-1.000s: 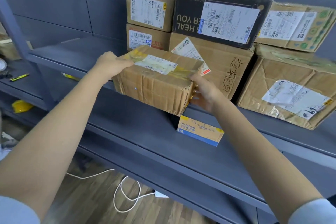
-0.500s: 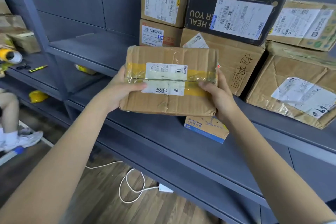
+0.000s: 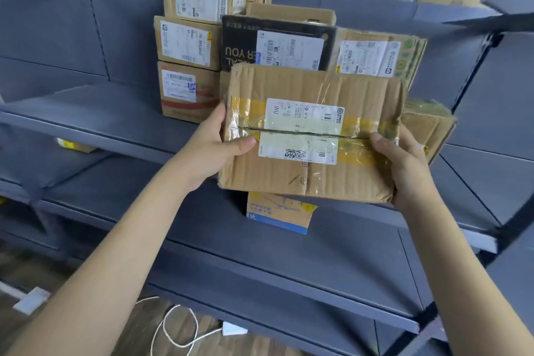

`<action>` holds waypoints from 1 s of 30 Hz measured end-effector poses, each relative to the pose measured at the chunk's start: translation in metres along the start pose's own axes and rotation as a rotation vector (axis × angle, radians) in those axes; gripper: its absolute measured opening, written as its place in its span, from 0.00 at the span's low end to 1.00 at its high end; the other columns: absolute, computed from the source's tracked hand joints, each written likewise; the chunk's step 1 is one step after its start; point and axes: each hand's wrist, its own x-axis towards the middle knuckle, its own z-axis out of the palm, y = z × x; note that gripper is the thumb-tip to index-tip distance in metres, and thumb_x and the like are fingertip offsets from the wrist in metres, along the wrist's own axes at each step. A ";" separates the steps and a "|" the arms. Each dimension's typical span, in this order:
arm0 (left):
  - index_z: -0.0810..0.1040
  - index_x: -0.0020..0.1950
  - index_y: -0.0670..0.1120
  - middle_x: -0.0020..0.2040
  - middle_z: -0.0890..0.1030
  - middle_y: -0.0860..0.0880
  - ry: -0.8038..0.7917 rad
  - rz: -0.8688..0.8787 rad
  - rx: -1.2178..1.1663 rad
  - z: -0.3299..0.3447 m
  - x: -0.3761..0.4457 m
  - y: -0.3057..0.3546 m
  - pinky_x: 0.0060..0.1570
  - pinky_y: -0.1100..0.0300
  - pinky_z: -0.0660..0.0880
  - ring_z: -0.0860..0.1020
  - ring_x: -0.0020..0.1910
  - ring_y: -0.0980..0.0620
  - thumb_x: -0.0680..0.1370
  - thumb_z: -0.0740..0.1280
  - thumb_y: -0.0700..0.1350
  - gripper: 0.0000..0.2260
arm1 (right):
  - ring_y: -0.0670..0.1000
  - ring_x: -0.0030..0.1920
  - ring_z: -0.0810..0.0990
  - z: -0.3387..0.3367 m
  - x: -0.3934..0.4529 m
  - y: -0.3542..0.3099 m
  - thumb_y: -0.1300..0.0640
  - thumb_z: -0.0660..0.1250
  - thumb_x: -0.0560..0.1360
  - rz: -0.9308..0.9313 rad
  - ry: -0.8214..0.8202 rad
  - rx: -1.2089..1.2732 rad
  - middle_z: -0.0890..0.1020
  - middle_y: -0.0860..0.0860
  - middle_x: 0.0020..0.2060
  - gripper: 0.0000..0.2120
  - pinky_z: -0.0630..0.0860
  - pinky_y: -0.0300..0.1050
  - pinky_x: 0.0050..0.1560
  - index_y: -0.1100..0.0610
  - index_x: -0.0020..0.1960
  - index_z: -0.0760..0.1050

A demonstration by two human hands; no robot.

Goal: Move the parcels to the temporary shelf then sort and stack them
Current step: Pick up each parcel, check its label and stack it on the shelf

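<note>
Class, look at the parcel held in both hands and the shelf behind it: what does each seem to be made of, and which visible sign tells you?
Held parcel: brown corrugated cardboard, matte and creased, with ribbed lines showing; glossy clear and yellow tape wraps it. Shelf: probably painted metal, smooth blue-grey with thin, straight edges.

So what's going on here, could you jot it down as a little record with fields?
Setting: grey metal shelf holding stacked parcels
Held item: taped cardboard parcel, white label facing the camera
Left hand: grips the parcel's left edge, thumb on its front
Right hand: grips the parcel's right edge, thumb on its front
Parcel position: lifted in front of the stack
Behind it: black box among brown cartons
Lower shelf: small blue and brown box
Floor: white cable
</note>
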 end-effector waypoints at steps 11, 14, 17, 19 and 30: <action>0.70 0.67 0.49 0.57 0.79 0.55 -0.008 0.239 0.023 0.095 0.043 0.054 0.63 0.53 0.72 0.75 0.61 0.54 0.71 0.72 0.34 0.27 | 0.52 0.48 0.77 -0.091 -0.011 -0.068 0.61 0.63 0.73 -0.343 0.148 -0.126 0.80 0.48 0.44 0.07 0.75 0.52 0.55 0.53 0.50 0.75; 0.69 0.68 0.48 0.58 0.79 0.53 -0.001 0.304 0.022 0.112 0.072 0.069 0.63 0.50 0.72 0.75 0.62 0.52 0.71 0.72 0.34 0.27 | 0.48 0.46 0.77 -0.105 0.003 -0.085 0.63 0.61 0.75 -0.470 0.186 -0.160 0.80 0.45 0.43 0.09 0.76 0.47 0.52 0.55 0.53 0.74; 0.61 0.74 0.49 0.64 0.76 0.53 0.035 0.378 0.151 0.127 0.103 0.081 0.66 0.51 0.68 0.72 0.64 0.55 0.72 0.71 0.39 0.33 | 0.44 0.45 0.77 -0.115 0.026 -0.094 0.66 0.60 0.77 -0.543 0.236 -0.228 0.80 0.41 0.42 0.09 0.76 0.43 0.50 0.57 0.55 0.72; 0.50 0.77 0.49 0.72 0.68 0.49 0.082 0.418 0.285 0.137 0.116 0.082 0.68 0.61 0.61 0.66 0.68 0.55 0.74 0.69 0.38 0.38 | 0.40 0.44 0.77 -0.118 0.042 -0.091 0.67 0.60 0.78 -0.526 0.274 -0.294 0.80 0.38 0.42 0.10 0.75 0.38 0.48 0.60 0.57 0.69; 0.39 0.75 0.36 0.75 0.40 0.32 0.193 0.669 1.363 0.164 0.150 0.031 0.71 0.44 0.35 0.40 0.75 0.36 0.80 0.56 0.57 0.38 | 0.47 0.66 0.70 -0.103 0.105 -0.059 0.59 0.60 0.79 -0.389 0.378 -0.569 0.68 0.49 0.70 0.29 0.69 0.47 0.68 0.53 0.77 0.53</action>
